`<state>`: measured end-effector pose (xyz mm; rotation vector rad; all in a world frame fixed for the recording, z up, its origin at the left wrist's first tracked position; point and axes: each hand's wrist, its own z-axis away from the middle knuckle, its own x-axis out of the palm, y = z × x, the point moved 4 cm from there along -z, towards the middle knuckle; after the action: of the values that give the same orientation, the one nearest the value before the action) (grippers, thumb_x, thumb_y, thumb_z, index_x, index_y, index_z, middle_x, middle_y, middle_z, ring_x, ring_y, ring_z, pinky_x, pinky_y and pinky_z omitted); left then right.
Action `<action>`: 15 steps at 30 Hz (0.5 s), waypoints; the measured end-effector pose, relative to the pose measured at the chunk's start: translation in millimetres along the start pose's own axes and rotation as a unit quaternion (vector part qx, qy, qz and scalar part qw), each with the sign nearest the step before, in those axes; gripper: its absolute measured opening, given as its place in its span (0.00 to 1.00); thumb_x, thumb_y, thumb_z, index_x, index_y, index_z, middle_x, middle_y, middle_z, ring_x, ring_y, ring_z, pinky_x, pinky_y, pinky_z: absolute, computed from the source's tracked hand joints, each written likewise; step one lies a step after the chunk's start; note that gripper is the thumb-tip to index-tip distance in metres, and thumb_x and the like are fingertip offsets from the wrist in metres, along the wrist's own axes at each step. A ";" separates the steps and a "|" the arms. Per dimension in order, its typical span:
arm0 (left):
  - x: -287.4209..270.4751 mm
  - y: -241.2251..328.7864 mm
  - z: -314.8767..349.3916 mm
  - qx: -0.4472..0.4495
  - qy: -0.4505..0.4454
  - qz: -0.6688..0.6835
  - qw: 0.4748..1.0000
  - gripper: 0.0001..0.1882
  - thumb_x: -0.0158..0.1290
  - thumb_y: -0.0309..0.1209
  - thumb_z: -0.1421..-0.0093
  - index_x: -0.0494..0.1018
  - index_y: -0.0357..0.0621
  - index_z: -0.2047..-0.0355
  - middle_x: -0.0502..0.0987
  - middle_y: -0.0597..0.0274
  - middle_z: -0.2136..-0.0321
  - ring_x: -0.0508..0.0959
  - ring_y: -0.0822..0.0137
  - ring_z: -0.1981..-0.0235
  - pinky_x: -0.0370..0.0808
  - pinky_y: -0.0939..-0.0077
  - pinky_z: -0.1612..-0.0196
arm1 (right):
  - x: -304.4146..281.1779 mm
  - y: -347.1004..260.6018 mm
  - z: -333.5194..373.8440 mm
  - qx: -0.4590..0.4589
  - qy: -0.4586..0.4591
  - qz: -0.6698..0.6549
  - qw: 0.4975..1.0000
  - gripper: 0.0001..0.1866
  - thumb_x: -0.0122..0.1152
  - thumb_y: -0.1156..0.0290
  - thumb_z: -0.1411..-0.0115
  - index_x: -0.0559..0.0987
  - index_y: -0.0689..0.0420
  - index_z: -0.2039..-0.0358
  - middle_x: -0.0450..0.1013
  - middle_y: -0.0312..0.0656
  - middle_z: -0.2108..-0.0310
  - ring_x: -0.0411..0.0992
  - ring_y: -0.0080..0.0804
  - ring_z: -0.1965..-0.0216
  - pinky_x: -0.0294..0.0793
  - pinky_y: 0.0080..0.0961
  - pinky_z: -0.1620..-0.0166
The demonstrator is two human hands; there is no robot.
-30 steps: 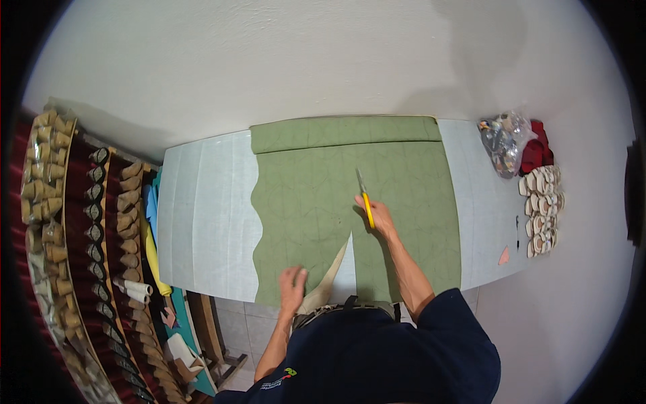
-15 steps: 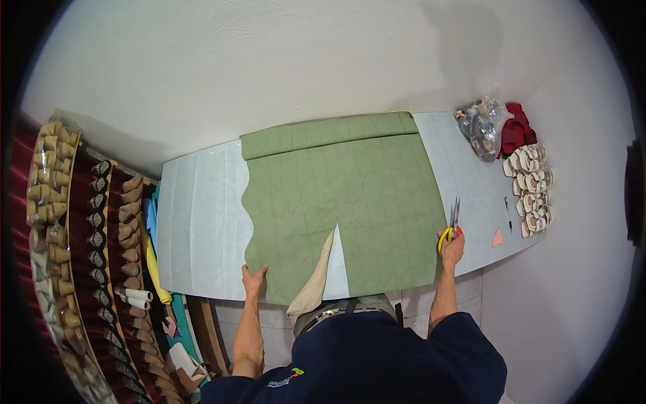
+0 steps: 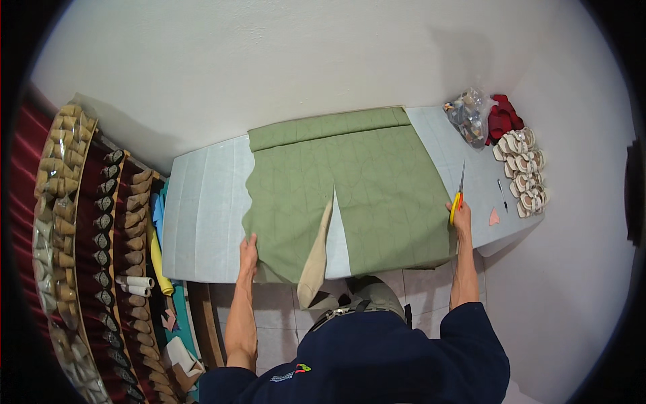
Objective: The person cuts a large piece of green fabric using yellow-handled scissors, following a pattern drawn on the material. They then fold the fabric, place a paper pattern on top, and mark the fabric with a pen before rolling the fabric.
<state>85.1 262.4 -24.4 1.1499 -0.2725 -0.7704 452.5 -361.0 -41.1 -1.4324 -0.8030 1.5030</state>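
Note:
A large sheet of green material (image 3: 383, 195) marked with faint lines lies over the table. From its near edge a long slit runs inward to a narrow point. Beside the slit a flap is turned over, showing its beige underside (image 3: 314, 273). My left hand (image 3: 249, 254) is closed on the sheet's left edge near its front corner. In my right hand (image 3: 462, 219) are scissors (image 3: 456, 207) with yellow and red handles, blades together and pointing away from me. That hand is also at the sheet's right edge; whether its fingers pinch the material is hidden.
On the pale-covered table (image 3: 205, 209), a clear plastic bag (image 3: 468, 118), red footwear (image 3: 503, 120), cream sandals (image 3: 521, 168), a pen (image 3: 503, 194) and a pink scrap (image 3: 494, 216) lie at right. Racks of shoe lasts (image 3: 136, 222) and rolled material (image 3: 159, 259) stand at left.
My left hand has closed on the sheet's edge, and the near part of the sheet is lifted and rippled. The scissors' blades, apart before, now look together. My body has moved back from the table.

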 end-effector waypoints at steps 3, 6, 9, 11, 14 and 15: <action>-27.8 26.7 23.6 0.029 -0.004 0.063 0.998 0.28 0.49 0.42 0.27 0.68 0.31 0.37 0.78 0.49 0.45 0.77 0.59 0.47 0.73 0.64 0.43 | -21.0 -30.8 25.9 -0.019 -0.018 -0.042 0.999 0.17 0.74 0.65 0.41 0.76 0.61 0.62 0.66 0.29 0.71 0.62 0.20 0.68 0.64 0.23 0.64; -40.5 47.0 81.2 0.046 -0.023 0.110 0.993 0.28 0.50 0.42 0.27 0.68 0.30 0.38 0.78 0.49 0.46 0.77 0.59 0.47 0.73 0.63 0.43 | -67.6 -30.5 57.0 -0.033 -0.019 -0.057 0.998 0.18 0.75 0.65 0.41 0.75 0.58 0.60 0.63 0.26 0.69 0.60 0.18 0.67 0.62 0.19 0.63; -59.0 32.5 137.9 0.027 0.003 0.095 0.995 0.27 0.51 0.41 0.28 0.69 0.29 0.39 0.79 0.51 0.46 0.78 0.60 0.47 0.73 0.63 0.43 | -96.8 -4.2 102.5 -0.016 -0.018 -0.078 0.997 0.17 0.75 0.65 0.41 0.74 0.56 0.62 0.61 0.26 0.70 0.60 0.18 0.67 0.61 0.19 0.63; -80.3 -10.2 166.2 0.008 0.019 0.073 0.997 0.27 0.52 0.40 0.29 0.71 0.29 0.40 0.79 0.52 0.46 0.78 0.61 0.48 0.73 0.65 0.43 | -106.5 14.3 144.7 0.028 -0.013 -0.063 0.998 0.17 0.75 0.64 0.41 0.73 0.55 0.63 0.60 0.26 0.70 0.59 0.17 0.68 0.61 0.18 0.63; -96.1 -86.2 190.4 -0.026 0.032 0.058 0.997 0.25 0.52 0.38 0.30 0.72 0.29 0.41 0.79 0.51 0.46 0.77 0.62 0.47 0.71 0.68 0.42 | -111.5 49.6 196.0 0.030 0.010 -0.067 0.997 0.18 0.76 0.63 0.41 0.72 0.55 0.63 0.60 0.25 0.70 0.60 0.18 0.67 0.62 0.19 0.62; -96.2 -102.2 196.3 -0.039 0.036 0.055 0.997 0.25 0.52 0.37 0.30 0.73 0.28 0.41 0.78 0.51 0.45 0.77 0.62 0.47 0.71 0.69 0.42 | -116.5 71.6 207.1 0.052 0.008 -0.056 0.997 0.18 0.75 0.62 0.41 0.74 0.57 0.61 0.63 0.27 0.70 0.62 0.20 0.67 0.64 0.20 0.61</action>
<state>-136.4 167.0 -17.6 1.0784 -0.2420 -0.6351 230.3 -471.0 -31.8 -1.3006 -0.7707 1.4249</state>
